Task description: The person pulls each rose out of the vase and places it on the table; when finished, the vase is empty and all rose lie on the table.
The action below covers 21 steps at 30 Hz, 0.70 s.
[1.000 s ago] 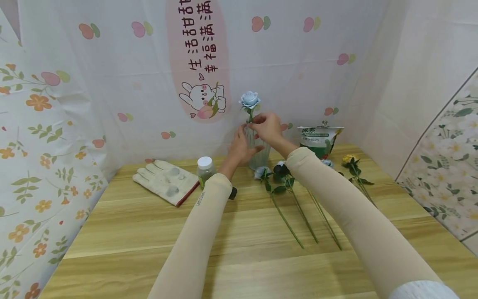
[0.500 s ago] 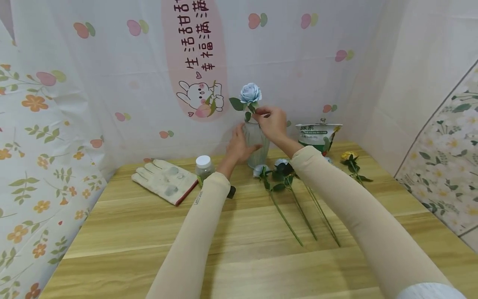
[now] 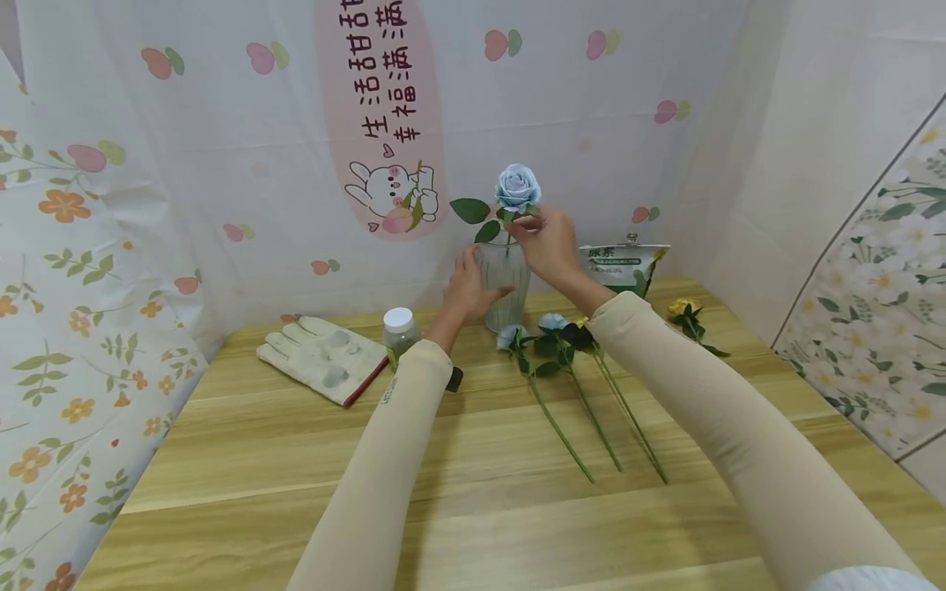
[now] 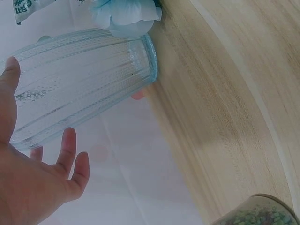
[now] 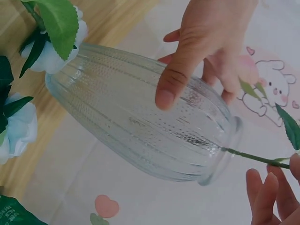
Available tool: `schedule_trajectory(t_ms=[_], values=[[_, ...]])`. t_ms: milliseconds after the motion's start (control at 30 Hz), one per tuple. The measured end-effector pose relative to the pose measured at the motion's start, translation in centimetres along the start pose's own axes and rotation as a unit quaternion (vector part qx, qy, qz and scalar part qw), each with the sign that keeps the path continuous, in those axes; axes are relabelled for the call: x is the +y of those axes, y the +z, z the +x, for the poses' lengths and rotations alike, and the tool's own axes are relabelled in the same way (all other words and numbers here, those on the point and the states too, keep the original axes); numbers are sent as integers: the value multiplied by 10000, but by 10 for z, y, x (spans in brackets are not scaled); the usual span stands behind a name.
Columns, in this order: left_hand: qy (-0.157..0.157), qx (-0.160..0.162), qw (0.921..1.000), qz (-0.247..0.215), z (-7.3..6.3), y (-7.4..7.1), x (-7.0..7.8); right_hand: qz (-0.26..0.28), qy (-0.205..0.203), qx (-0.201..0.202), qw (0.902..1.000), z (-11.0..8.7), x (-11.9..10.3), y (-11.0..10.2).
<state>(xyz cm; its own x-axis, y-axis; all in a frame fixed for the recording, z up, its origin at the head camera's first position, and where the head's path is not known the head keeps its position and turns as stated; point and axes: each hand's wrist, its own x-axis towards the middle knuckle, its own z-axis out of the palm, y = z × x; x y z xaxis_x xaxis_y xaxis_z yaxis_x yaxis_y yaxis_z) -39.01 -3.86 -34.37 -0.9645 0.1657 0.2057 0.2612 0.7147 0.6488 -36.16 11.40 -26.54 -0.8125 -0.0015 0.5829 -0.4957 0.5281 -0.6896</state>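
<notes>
A clear ribbed glass vase point(image 3: 506, 283) stands upright at the back of the wooden table. My left hand point(image 3: 466, 291) holds its side, with the thumb point(image 5: 173, 82) across the front and the fingers beyond it. Above the mouth, my right hand point(image 3: 548, 245) pinches the green stem point(image 5: 251, 156) of an artificial blue rose point(image 3: 517, 189) just under the bloom. That stem reaches into the vase mouth, and green leaves point(image 3: 470, 210) spread to the left of the bloom. In the right wrist view only the right fingertips point(image 5: 267, 190) show.
Several artificial roses point(image 3: 512, 336) lie right of the vase, stems pointing forward. A yellow rose point(image 3: 683, 308) lies farther right, near a clipped white-and-green bag point(image 3: 628, 267). Left stand a white-capped jar point(image 3: 401, 332) and a work glove point(image 3: 325, 361). A patterned curtain point(image 3: 259, 164) hangs behind.
The blue rose has turned its bloom toward me and moved slightly right, its leaves now spread left. My right hand shifted right with it, while the left stays at the vase.
</notes>
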Motion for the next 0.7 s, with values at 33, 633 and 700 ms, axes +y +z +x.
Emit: schedule_trajectory(t_ms=[33,633,700], values=[[-16,-9,10000,-15,0,0,0,-4,8,-4,10000,-2,-1,-2],[-9,-2,10000,38,0,0,-1,260,-1655,1607,9727,-15,-17,-33],[24,15,10000,47,-1,0,-1,518,-1908,1715,9651,-16,-20,-39]])
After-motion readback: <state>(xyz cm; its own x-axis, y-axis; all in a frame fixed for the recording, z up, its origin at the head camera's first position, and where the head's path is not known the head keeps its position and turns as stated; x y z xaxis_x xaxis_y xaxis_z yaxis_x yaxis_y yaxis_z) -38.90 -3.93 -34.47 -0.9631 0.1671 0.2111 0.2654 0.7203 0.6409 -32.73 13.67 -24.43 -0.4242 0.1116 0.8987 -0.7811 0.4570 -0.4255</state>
